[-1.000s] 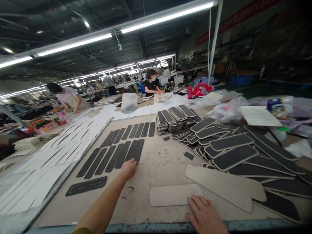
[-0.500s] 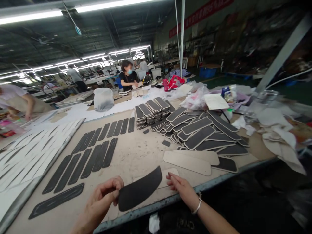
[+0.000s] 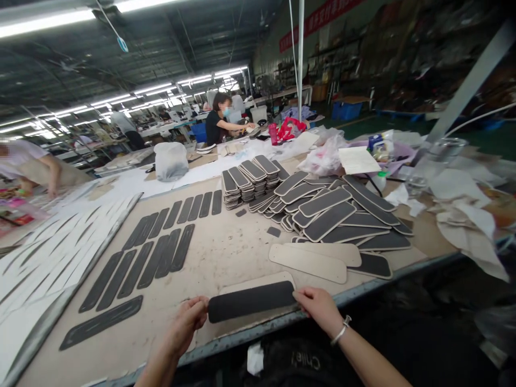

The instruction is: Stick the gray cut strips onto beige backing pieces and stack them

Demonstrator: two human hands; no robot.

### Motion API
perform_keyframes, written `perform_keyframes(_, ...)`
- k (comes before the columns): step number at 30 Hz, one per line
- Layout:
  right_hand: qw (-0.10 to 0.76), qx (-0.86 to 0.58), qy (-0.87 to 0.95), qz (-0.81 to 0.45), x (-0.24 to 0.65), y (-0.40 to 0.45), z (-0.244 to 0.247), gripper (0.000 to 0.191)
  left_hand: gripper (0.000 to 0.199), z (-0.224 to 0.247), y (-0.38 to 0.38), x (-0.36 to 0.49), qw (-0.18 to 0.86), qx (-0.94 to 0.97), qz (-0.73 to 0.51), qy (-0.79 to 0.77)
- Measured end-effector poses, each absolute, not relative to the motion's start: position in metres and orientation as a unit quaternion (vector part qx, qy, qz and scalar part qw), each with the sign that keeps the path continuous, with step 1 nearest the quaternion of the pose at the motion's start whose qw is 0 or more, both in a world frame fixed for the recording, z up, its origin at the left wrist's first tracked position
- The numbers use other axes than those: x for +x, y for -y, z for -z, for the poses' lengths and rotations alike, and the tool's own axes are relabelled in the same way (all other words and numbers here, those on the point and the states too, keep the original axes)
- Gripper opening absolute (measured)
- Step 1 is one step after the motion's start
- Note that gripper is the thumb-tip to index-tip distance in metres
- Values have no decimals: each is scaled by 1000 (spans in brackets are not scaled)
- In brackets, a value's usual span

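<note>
A long dark strip with rounded ends [image 3: 252, 302] is stretched between my two hands near the table's front edge. My left hand [image 3: 192, 316] pinches its left end, and my right hand [image 3: 316, 305] pinches its right end. Beneath and just behind the strip lies a beige piece [image 3: 278, 278], partly covered by it. Two overlapping beige pieces [image 3: 308, 263] rest further right. On the left, rows of glossy dark strips [image 3: 131, 274] lie spread over the table.
Stacked dark pieces with pale borders [image 3: 252, 177] and a loose heap of them [image 3: 330, 215] occupy the right side. White sheets [image 3: 60, 252] cover the left. Plastic bags [image 3: 324, 158] lie behind the heap. A person [image 3: 217, 126] sits across the table; another stands at the far left.
My right hand has closed on the strip's free right end. The strip has gone from curved and tilted to nearly straight over the beige piece. The person across has leaned and reached rightward.
</note>
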State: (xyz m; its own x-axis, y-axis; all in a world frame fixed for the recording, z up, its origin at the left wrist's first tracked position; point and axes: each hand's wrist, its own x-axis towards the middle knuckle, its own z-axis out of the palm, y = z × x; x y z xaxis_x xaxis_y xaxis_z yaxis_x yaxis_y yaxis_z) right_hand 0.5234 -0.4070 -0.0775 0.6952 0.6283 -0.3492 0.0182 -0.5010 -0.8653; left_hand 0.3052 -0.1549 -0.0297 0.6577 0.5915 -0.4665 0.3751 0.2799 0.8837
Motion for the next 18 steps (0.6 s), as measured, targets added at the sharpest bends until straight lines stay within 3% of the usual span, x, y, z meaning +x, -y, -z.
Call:
perform_keyframes(5,330,-871,264,-250,543,390,72,33,22,56,140,321,636,629,-47,-445)
perform_keyframes(18,223,-899,295,-233,552,379,80,37,24,82,129,333,525,702,-1,-481)
